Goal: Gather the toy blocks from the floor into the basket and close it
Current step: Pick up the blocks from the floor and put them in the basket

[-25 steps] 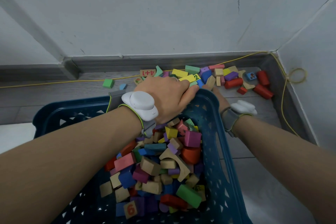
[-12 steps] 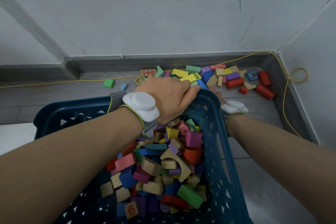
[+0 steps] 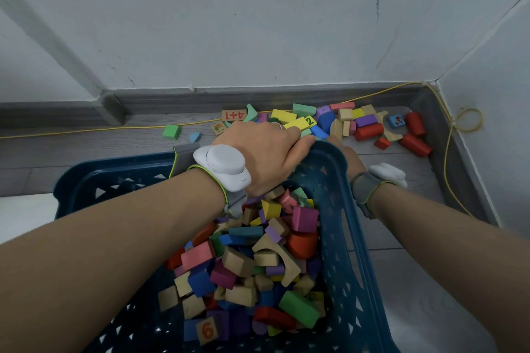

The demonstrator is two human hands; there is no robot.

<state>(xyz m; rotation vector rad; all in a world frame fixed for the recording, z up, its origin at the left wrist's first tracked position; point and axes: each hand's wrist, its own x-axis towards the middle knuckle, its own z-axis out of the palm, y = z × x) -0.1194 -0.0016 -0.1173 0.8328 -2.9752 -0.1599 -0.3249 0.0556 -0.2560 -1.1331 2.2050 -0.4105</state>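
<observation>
A dark blue plastic basket (image 3: 347, 241) stands in front of me, holding several coloured wooden blocks (image 3: 258, 261). My left hand (image 3: 263, 152) lies over its far rim with the thumb on the rim and the fingers curled down the far side. My right hand (image 3: 348, 157) is just outside the far right corner, mostly hidden by the basket. Its visible fingers reach straight toward the loose blocks on the floor (image 3: 367, 126), which lie along the skirting into the room's corner. A green block (image 3: 171, 131) and a small blue one (image 3: 195, 137) lie apart to the left.
Walls meet in a corner at the far right, close behind the blocks. A yellow cord (image 3: 447, 157) runs along the skirting and down the right wall, with a loop (image 3: 468, 120). Grey floor (image 3: 401, 261) shows to the right of the basket. Both wrists wear white devices.
My right hand reached a little forward past the basket's corner and has drawn slightly back, with the wrist turning. My left hand has stayed on the far rim.
</observation>
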